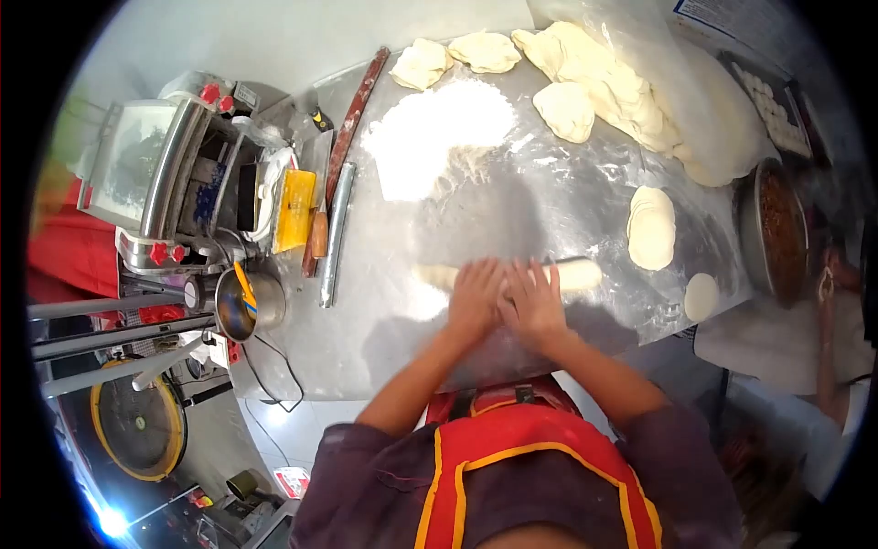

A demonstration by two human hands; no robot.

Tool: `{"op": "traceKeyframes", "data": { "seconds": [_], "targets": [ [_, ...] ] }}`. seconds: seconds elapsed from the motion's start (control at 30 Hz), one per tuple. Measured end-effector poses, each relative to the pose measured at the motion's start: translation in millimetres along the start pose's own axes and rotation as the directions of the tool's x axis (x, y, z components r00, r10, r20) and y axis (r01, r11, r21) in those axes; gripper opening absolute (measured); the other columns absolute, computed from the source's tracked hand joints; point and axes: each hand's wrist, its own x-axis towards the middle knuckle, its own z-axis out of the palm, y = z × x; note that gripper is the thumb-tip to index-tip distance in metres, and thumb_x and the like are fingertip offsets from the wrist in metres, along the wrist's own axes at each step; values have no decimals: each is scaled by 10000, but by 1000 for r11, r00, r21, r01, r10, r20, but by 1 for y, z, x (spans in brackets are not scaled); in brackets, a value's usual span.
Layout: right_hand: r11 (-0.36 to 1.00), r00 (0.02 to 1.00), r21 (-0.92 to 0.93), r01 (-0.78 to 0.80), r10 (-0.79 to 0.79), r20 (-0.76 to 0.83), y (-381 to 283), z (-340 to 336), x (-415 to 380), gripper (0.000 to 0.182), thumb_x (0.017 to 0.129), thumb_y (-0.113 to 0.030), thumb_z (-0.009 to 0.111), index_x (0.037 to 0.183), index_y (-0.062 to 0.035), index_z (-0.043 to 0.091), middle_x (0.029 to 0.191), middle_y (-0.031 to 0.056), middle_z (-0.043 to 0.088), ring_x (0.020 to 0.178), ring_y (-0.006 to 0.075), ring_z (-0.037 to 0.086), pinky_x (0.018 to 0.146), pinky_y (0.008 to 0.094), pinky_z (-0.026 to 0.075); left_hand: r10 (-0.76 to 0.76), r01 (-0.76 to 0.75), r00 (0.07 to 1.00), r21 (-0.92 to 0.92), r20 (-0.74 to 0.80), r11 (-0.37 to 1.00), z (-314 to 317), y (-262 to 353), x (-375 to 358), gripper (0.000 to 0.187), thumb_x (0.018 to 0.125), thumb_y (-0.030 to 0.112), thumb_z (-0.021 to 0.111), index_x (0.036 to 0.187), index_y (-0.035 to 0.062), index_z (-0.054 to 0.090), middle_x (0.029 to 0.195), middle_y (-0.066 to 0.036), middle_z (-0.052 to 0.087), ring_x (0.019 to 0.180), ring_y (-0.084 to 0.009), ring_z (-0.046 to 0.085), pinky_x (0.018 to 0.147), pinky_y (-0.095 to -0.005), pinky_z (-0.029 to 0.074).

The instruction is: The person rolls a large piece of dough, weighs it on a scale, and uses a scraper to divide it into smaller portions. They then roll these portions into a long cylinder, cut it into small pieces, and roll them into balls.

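Observation:
A long roll of pale dough [580,275] lies crosswise on the metal table [393,348] in front of me. My left hand [476,295] rests flat on the middle of it, fingers stretched forward. Right beside it, my right hand [533,302] also presses flat on the roll, with fingers extended. The two hands touch or nearly touch at the thumbs and cover the centre of the roll; both ends show. Beyond them is a spread of white flour [430,128].
Dough lumps [562,112] lie at the back, partly under plastic sheeting. Flat dough rounds [651,229] are at right, by a bowl of brown filling [782,229]. Left are a metal rod [337,238], a yellow scraper [294,210] and a machine [155,174]. Another person's arm [828,348] is at far right.

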Motion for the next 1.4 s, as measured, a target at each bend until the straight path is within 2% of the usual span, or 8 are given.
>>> {"op": "traceKeyframes", "data": {
  "seconds": [0.4,0.5,0.57,0.67,0.83,1.07,1.17,1.4],
  "targets": [
    [965,971,-231,-127,73,-230,56,7,119,563,940,-404,459,1375,-46,456,1444,139,415,1354,355,320,1122,568,153,-334,421,882,242,-331,874,4,-23,130,501,938,299,440,1382,67,438,1494,-164,339,1411,-341,248,1115,-567,175],
    [954,952,-245,-175,100,-290,57,-1,83,586,936,-415,464,1378,-31,445,1432,175,413,1344,365,329,1110,570,180,-197,214,971,130,-136,968,1,-17,100,491,954,332,443,1385,98,445,1508,-146,320,1418,-320,233,1119,-568,160],
    [989,977,-127,-80,53,-207,56,-7,18,699,818,-345,636,1393,-25,398,1427,192,392,1320,402,341,1103,566,213,-112,114,993,91,-19,989,-11,2,57,478,937,327,505,1367,121,472,1443,-144,415,1375,-337,312,1088,-572,222],
    [998,999,-59,21,-24,-40,49,-18,-61,718,737,-333,713,1372,-107,465,1428,120,413,1316,368,369,1087,550,278,-52,62,996,137,-76,989,-2,31,-16,560,919,369,541,1416,142,422,1473,-131,374,1378,-373,291,1099,-594,196],
    [991,997,-133,34,-26,68,89,-29,7,525,848,-333,604,1314,-106,519,1420,104,438,1322,327,381,1089,509,279,-148,165,985,208,-93,964,6,14,29,606,907,393,546,1420,102,406,1480,-168,349,1381,-390,280,1094,-614,187],
    [950,927,-259,-177,72,-369,133,-37,116,623,887,-434,572,1379,-73,447,1460,169,366,1371,347,297,1116,528,224,-191,253,954,272,-232,928,-16,-50,134,600,951,427,442,1440,89,361,1512,-159,291,1427,-323,194,1125,-594,91],
    [983,995,-173,-63,49,-87,123,-31,42,652,843,-427,615,1375,-87,452,1471,161,353,1372,373,282,1115,540,219,-269,237,960,300,71,924,-39,-33,70,604,939,437,468,1438,112,373,1505,-168,297,1415,-352,209,1119,-604,91],
    [990,998,-127,56,-53,29,118,-13,-72,722,822,-431,612,1435,-127,380,1500,126,314,1384,388,243,1115,567,199,-164,189,974,154,-159,970,-26,-21,-31,623,810,355,672,1362,128,493,1449,-239,356,1335,-468,296,1073,-603,229]
  ]
}}
